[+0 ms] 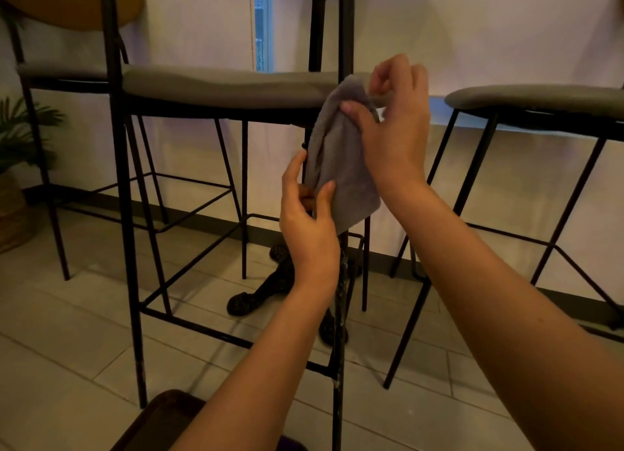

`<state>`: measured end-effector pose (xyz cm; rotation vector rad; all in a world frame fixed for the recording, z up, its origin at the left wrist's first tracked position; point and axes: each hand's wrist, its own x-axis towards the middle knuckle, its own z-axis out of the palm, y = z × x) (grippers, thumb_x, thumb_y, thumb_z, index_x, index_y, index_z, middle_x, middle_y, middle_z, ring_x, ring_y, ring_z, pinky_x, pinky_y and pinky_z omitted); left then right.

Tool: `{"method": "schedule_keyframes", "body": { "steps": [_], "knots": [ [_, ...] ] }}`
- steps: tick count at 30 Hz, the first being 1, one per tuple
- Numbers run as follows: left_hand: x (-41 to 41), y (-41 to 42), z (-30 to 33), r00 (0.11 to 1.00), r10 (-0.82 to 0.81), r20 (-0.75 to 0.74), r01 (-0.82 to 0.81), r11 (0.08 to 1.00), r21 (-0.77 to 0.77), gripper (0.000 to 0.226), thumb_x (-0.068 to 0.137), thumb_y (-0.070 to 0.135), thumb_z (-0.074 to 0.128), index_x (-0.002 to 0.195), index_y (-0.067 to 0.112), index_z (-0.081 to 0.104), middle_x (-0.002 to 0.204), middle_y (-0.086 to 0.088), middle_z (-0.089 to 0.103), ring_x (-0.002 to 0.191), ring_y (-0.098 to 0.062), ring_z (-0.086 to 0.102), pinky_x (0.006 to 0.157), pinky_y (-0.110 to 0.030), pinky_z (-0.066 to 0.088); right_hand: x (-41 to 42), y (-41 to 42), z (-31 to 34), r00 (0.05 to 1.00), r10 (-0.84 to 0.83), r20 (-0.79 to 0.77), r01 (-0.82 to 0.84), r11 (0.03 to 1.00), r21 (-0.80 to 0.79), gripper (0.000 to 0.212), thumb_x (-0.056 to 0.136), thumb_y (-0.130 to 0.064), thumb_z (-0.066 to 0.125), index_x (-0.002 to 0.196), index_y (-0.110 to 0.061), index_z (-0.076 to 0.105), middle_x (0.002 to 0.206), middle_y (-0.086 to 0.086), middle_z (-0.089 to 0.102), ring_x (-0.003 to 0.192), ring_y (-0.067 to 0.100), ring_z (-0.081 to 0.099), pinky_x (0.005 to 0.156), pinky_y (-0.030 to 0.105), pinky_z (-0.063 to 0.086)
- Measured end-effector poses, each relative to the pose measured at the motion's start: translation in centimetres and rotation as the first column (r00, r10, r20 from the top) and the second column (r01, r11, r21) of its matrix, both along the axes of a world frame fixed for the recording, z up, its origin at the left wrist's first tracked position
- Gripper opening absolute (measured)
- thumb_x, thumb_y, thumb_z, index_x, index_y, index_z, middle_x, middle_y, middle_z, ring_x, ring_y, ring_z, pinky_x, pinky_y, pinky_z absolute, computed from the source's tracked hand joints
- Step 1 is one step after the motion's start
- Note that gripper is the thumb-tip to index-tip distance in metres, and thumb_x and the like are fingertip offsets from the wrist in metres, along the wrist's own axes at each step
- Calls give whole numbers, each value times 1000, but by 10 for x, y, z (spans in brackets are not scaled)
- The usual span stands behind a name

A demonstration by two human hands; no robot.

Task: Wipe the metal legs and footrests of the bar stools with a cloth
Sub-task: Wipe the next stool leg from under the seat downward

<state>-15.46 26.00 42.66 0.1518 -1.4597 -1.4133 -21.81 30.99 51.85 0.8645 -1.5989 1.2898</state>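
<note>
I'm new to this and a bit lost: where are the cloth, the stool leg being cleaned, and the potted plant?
cloth [347, 166], head view, middle of the fabric.
stool leg [338, 366], head view, lower shaft.
potted plant [20, 129], head view, leaves.

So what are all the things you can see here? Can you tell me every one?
cloth: one, grey, held up in front of the middle stool's near leg
bar stools: three, black metal legs with grey seats; middle, right, one behind at left
stool backrest: one, mustard, top left
potted plant: one, green in a woven basket, far left
table base: one, dark and ornate, on the floor behind the stools
floor: pale tiles
left hand: pinches the cloth's lower edge
right hand: pinches the cloth's top
</note>
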Motion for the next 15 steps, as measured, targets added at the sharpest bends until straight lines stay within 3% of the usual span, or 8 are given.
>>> {"method": "schedule_keyframes", "body": {
  "steps": [2, 6, 11, 15],
  "knots": [
    [-4, 1, -4, 1000, 2, -18, -2, 999, -33, 48, 92, 19, 51, 131, 44, 37, 108, 8, 53, 102, -10, 55, 90, -29, 51, -3, 0, -4, 993, -89, -83, 93, 995, 42, 16, 79, -19, 67, 90, -13, 57, 97, 2, 45, 89, 14, 50, 70, 10, 42],
    [-13, 1, -16, 1000, 0, 16, 0, 999, -38, 41, 93, 21, 50, 132, 31, 45, 102, 4, 49, 91, -2, 53, 90, -26, 50, -7, 7, -13, 987, -72, -144, 96, 981, 167, 15, 84, -19, 62, 96, -11, 67, 94, 8, 56, 81, 6, 47, 66, 4, 37],
    [-18, -4, -17, 997, -78, 17, 78, 997, -18, 39, 93, 21, 49, 131, 27, 47, 107, -3, 49, 100, -5, 54, 90, -20, 50, -10, 26, -27, 960, -122, -252, 227, 865, 447, 52, 81, -43, 56, 123, -13, 57, 116, 13, 53, 91, 16, 44, 73, 23, 37],
    [-17, -7, -27, 998, -64, 27, 67, 988, -137, 44, 93, 21, 46, 130, 40, 31, 104, -5, 43, 91, 12, 45, 87, -2, 40, -12, 35, -30, 962, -171, -214, 261, 813, 521, 62, 74, -51, 61, 121, -11, 57, 123, 15, 44, 103, 23, 43, 79, 28, 41]
  ]
}}
